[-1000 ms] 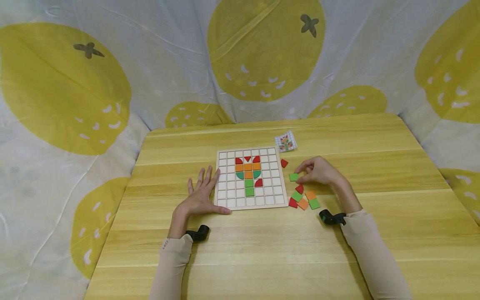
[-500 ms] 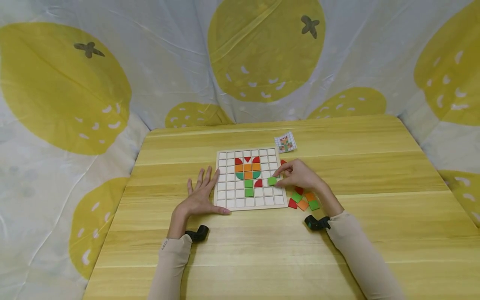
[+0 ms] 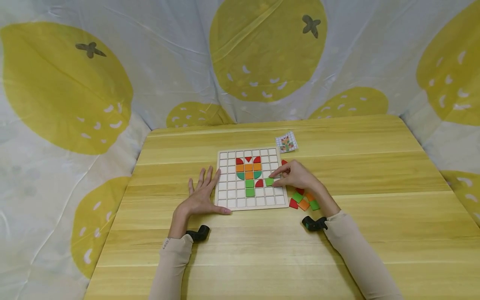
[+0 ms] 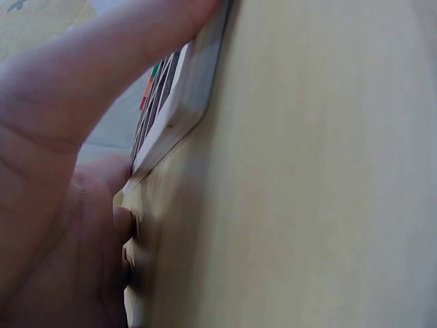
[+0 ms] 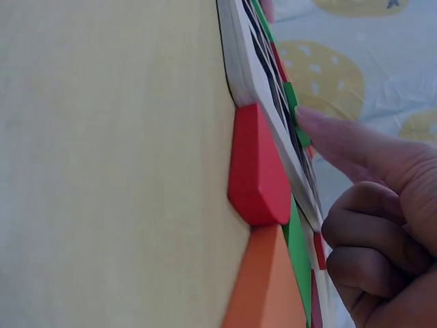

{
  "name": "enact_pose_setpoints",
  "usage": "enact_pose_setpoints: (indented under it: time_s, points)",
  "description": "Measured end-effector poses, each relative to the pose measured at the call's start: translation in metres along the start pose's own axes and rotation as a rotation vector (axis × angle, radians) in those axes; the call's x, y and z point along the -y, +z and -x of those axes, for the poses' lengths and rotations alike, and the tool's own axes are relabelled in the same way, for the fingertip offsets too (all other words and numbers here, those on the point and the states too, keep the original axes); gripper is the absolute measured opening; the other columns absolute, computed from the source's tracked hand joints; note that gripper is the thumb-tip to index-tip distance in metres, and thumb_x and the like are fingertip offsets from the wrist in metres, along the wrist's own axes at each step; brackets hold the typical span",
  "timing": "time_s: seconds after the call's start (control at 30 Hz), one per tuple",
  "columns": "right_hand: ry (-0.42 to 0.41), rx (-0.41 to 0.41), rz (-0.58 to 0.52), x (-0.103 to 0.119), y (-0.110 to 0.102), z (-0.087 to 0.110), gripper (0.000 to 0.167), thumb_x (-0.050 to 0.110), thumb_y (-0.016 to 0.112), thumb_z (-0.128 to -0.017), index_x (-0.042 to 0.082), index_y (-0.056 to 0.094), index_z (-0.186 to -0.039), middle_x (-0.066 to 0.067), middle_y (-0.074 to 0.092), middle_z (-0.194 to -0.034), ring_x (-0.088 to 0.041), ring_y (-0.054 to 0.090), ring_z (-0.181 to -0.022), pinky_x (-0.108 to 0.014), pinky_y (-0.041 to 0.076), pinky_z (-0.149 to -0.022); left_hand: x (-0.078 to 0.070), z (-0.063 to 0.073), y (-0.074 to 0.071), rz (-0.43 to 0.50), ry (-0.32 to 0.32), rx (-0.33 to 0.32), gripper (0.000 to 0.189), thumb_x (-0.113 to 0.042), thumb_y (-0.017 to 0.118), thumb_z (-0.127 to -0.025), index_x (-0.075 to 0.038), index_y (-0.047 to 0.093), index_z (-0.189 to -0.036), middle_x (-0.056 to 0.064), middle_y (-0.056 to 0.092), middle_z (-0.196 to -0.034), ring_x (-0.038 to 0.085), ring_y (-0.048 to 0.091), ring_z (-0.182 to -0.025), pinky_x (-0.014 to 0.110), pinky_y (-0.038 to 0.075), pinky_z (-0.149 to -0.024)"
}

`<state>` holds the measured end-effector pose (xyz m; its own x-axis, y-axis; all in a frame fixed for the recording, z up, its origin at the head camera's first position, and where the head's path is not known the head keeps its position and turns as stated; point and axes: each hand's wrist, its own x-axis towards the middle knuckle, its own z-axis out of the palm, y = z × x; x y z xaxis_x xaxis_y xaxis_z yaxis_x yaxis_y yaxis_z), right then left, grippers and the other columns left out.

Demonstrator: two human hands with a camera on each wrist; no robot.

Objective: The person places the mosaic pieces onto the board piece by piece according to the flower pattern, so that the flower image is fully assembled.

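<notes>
A pale wooden grid board (image 3: pixel 230 203) lies on the table and bears a flower pattern of red, orange and green tiles. My left hand (image 3: pixel 198 200) is spread at the board's left side, its thumb along the front edge and a fingertip at the left edge. Between thumb and index finger, my right hand (image 3: pixel 298 175) pinches a green square tile (image 3: pixel 268 182) over the board's right part. A red quarter-circle tile (image 3: pixel 259 183) sits just left of it. In the right wrist view, the green tile (image 5: pixel 291 99) is at the board's surface, the other fingers curled.
Several loose red, green and orange tiles (image 3: pixel 303 204) lie right of the board, partly under the right hand. Another red tile (image 3: pixel 284 162) shows by the board's right edge. A pattern card (image 3: pixel 286 142) lies behind it. A lemon-print cloth (image 3: pixel 268 50) hangs behind the table.
My right hand has carried the green square tile leftward from beside the loose tiles onto the board, slowing in the last half second. The left hand has stayed in place.
</notes>
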<state>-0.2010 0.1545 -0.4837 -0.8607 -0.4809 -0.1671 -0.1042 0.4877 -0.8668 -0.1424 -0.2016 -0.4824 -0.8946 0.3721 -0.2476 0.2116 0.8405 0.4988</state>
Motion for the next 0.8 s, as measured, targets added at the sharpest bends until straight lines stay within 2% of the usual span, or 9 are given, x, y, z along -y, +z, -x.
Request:
enact_pose_setpoints:
  time_s: [0.23, 0.33, 0.5, 0.63, 0.8]
  points:
    - [-0.004, -0.015, 0.007, 0.004, 0.005, 0.0, 0.025, 0.017, 0.088, -0.084, 0.005, 0.082, -0.105, 0.008, 0.031, -0.054, -0.01, 0.025, -0.052, -0.022, 0.023, -0.053, 0.0, 0.0, 0.0, 0.011, -0.002, 0.0, 0.14, -0.062, 0.09, -0.069, -0.02, 0.001, -0.168, 0.011, -0.016, -0.175, 0.037, -0.021, -0.16, 0.074, -0.02, -0.118]
    - [0.009, -0.013, 0.011, 0.006, 0.007, 0.0, 0.024, 0.016, 0.087, -0.084, 0.007, 0.083, -0.106, 0.008, 0.035, -0.055, -0.009, 0.026, -0.053, -0.022, 0.024, -0.054, 0.0, 0.0, 0.001, 0.011, -0.003, -0.002, 0.14, -0.061, 0.09, -0.069, -0.02, 0.001, -0.168, 0.011, -0.016, -0.175, 0.037, -0.021, -0.16, 0.074, -0.019, -0.118]
    - [0.014, 0.037, 0.003, 0.007, 0.007, 0.001, 0.027, 0.016, 0.084, -0.087, 0.009, 0.081, -0.113, 0.008, 0.035, -0.055, -0.01, 0.026, -0.054, -0.022, 0.025, -0.054, 0.0, 0.0, 0.001, 0.006, 0.0, 0.001, 0.14, -0.062, 0.09, -0.069, -0.019, 0.001, -0.168, 0.011, -0.016, -0.175, 0.038, -0.02, -0.16, 0.074, -0.019, -0.118]
    - [0.016, 0.026, -0.015, 0.004, -0.002, 0.006, 0.027, 0.019, 0.08, -0.092, 0.009, 0.08, -0.117, 0.006, 0.036, -0.058, -0.011, 0.029, -0.056, -0.022, 0.024, -0.055, 0.0, 0.0, 0.001, 0.014, 0.004, 0.003, 0.14, -0.062, 0.09, -0.069, -0.019, 0.001, -0.168, 0.011, -0.016, -0.175, 0.038, -0.021, -0.16, 0.074, -0.019, -0.117]
    - [0.023, -0.023, -0.013, -0.006, -0.024, 0.02, 0.026, 0.022, 0.079, -0.093, 0.011, 0.08, -0.117, 0.005, 0.031, -0.061, -0.011, 0.027, -0.056, -0.023, 0.024, -0.055, 0.001, 0.0, 0.001, 0.016, 0.005, 0.0, 0.14, -0.061, 0.09, -0.069, -0.02, 0.0, -0.168, 0.011, -0.017, -0.175, 0.038, -0.021, -0.16, 0.074, -0.02, -0.117]
